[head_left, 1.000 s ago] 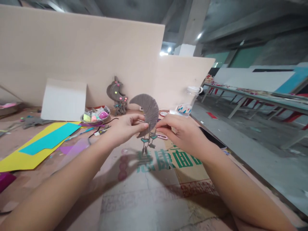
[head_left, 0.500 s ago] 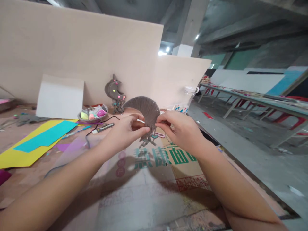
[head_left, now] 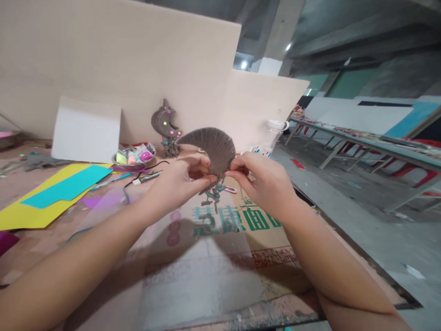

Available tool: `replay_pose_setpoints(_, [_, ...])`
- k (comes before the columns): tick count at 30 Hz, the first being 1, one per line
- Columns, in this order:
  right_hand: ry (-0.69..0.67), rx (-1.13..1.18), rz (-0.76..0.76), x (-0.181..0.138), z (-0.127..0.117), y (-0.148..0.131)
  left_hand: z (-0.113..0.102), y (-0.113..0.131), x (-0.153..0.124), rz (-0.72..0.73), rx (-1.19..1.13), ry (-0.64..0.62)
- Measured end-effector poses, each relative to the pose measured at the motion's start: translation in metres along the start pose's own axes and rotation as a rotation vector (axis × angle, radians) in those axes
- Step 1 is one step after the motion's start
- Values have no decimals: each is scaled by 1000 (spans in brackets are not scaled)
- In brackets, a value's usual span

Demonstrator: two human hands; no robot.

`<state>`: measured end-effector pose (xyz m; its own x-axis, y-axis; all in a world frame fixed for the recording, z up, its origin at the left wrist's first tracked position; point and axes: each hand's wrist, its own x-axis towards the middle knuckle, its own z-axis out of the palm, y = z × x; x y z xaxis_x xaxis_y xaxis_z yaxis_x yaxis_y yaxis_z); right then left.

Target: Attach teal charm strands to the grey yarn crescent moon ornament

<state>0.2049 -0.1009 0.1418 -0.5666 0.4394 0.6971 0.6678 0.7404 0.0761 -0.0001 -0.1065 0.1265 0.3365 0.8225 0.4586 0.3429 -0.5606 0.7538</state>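
A grey-brown crescent moon ornament (head_left: 214, 143) with a ribbed, yarn-like surface is held up over the table. My left hand (head_left: 184, 181) pinches its lower left edge between thumb and fingers. At its lower right edge, my right hand (head_left: 260, 179) is closed, thumb against fingertips. Small grey and teal dangling pieces (head_left: 214, 195) hang below the crescent between the hands. Behind, a similar moon ornament (head_left: 164, 122) dotted with coloured beads stands against the pale board. A pink hair clip-like piece (head_left: 230, 189) lies just beyond the hanging pieces.
A bowl (head_left: 135, 163) of coloured clay lumps sits at the back left, near a white panel (head_left: 87, 131). Yellow and blue sheets (head_left: 67, 188) lie left, with a utility knife (head_left: 147, 177) nearby. A lidded bottle (head_left: 274, 135) and a dark phone (head_left: 305, 196) are at the right.
The crescent has risen slightly and tilted in my hands, and its hanging pieces show more clearly. My view has shifted a little.
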Motion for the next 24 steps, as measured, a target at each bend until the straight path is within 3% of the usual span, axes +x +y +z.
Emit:
replay_pose_setpoints(13, [-1,-20,-27,0,-1,-2,-3,7,-3,28,95,25])
replay_pose_setpoints(19, [55,218,216,-1,2,-1,-1,3,-3,41,70,8])
replay_pose_setpoints(24, [-57,223,197,4,-5,-4,-2,-2,-2,56,139,-2])
